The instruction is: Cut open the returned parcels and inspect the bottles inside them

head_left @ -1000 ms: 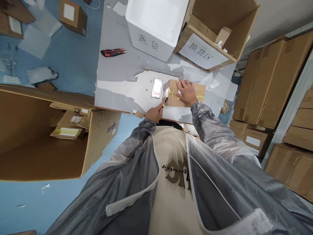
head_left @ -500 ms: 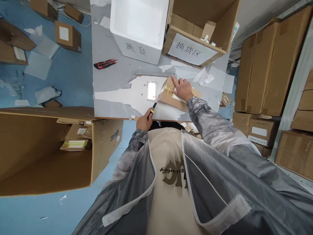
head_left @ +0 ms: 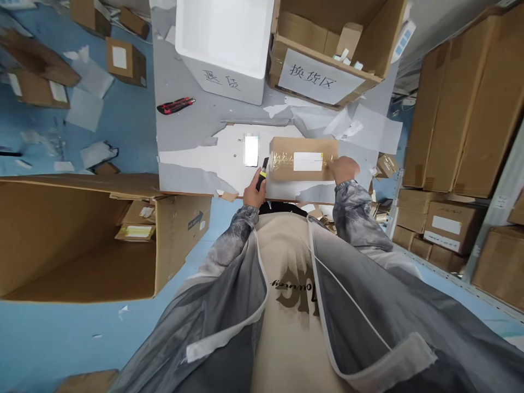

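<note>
With its long side running along the near edge of the table, a taped brown box lies flat, its white label upward, set close in, it seems, for easy reach. Taking that box as the dial's centre, the right hand touches its end at about three o'clock, probably to steady it; blur and angle mean I cannot tell whether the fingers grip or merely rest. At eight o'clock the left hand is closed around a yellow-and-black cutter, whose blade points a little past twelve, just beside the box and away from the torso, likely for safety. A white-screened device lies at nine, apart from the box, perhaps face up for reading. Farther out, a red-and-black knife rests near ten, while a white bin at eleven and an open carton toward twelve turn their handwriting this way, presumably so they can be told apart. Well off at eight stands a large carton holding small parcels, apparently placed beside the table for convenience.
</note>
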`<state>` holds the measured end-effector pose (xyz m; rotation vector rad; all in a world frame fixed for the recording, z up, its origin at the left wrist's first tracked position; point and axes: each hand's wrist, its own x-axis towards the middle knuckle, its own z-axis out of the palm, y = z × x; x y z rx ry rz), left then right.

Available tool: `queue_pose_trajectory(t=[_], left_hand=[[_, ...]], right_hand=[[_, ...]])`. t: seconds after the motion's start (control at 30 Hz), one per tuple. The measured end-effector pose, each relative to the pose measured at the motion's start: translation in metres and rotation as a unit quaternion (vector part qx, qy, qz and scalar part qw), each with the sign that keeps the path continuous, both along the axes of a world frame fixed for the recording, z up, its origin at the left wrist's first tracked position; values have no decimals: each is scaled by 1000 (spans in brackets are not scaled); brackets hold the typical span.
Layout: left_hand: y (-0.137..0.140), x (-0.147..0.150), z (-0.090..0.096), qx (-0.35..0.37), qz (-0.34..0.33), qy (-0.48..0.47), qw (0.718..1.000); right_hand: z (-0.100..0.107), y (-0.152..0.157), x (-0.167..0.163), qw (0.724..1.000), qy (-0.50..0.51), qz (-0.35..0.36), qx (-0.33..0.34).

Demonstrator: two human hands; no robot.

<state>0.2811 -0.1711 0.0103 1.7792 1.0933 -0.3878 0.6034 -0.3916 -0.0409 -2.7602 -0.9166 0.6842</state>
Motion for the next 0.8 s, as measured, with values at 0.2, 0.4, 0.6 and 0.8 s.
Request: queue_pose_trajectory(t=[0.2,0.4,0.6,0.8], left_hand=[[0,9,-27,15,-8,-11,1000],[12,25,-31,92,-50,4,994],[16,37,-27,100,-43,11,994],[8,45,-25,99,-44,4,994]], right_hand=[[1,51,-27,989,8,144,43],[-12,78,-28,974,35,221,43],[-21,78,-17,972,40,228,41],[-17,82,-25,972,37,230,26]])
